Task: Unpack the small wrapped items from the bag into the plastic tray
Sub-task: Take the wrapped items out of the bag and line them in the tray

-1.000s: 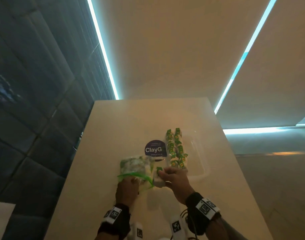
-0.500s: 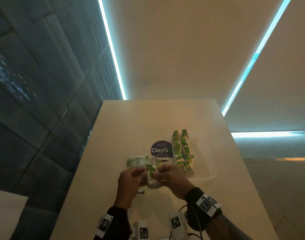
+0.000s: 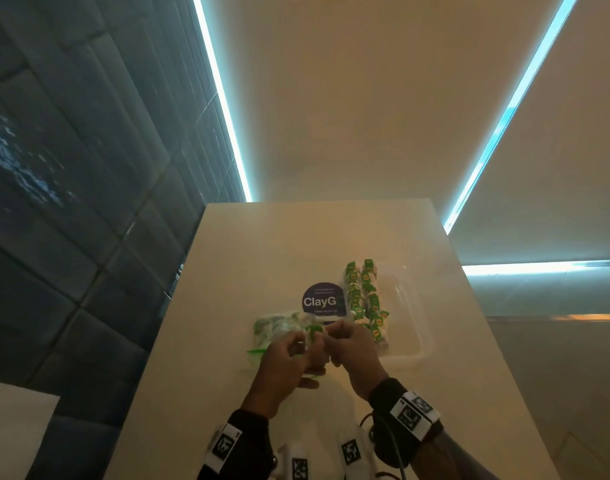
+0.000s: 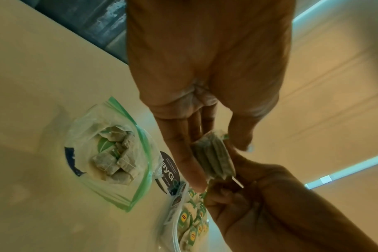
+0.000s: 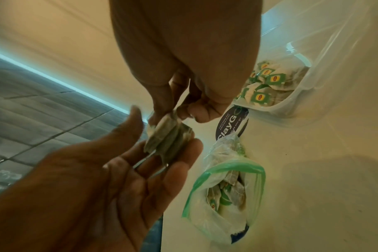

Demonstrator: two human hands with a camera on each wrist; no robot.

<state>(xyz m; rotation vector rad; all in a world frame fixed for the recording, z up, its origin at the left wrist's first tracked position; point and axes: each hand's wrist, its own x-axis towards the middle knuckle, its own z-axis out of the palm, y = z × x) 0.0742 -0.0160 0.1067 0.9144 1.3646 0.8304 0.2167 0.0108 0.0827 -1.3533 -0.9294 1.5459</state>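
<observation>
While both hands meet above the table, left grip [image 4: 205, 119] cradling tea bags [image 4: 214, 158], right grip [image 4: 233, 196] pinching them.

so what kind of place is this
Probably an office pantry or break area: a pale counter, a tray of tea bags, and a round "ClayG" sticker that seems to ask users to clean.

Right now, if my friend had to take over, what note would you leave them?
Left hand: holds a small stack of tea bags between fingers and thumb.
Right hand: pinches the same stack's end.
Zip bag: open on the table, tea bags left inside.
Plastic tray: rows of tea bags already along its left side.
Left: place this stack, then empty the bag.
</observation>
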